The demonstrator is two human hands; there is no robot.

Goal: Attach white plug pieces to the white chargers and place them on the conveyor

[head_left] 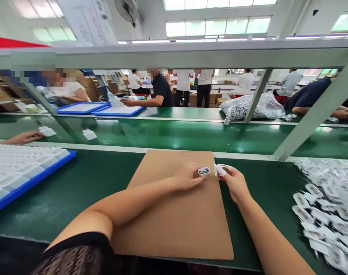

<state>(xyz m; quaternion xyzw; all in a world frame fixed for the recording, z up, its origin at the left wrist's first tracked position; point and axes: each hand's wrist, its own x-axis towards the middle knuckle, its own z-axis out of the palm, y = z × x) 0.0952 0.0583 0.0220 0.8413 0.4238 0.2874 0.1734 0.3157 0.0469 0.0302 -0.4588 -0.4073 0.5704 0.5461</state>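
white shell (204, 171) pinched in left hand (187, 176) | right hand (235, 182) grips white part (219, 170) | blue tray (33, 179) holds white pieces

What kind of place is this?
Likely a factory assembly line: a long green conveyor belt, blue trays of white parts, workers seated opposite, and heaps of bagged cables.
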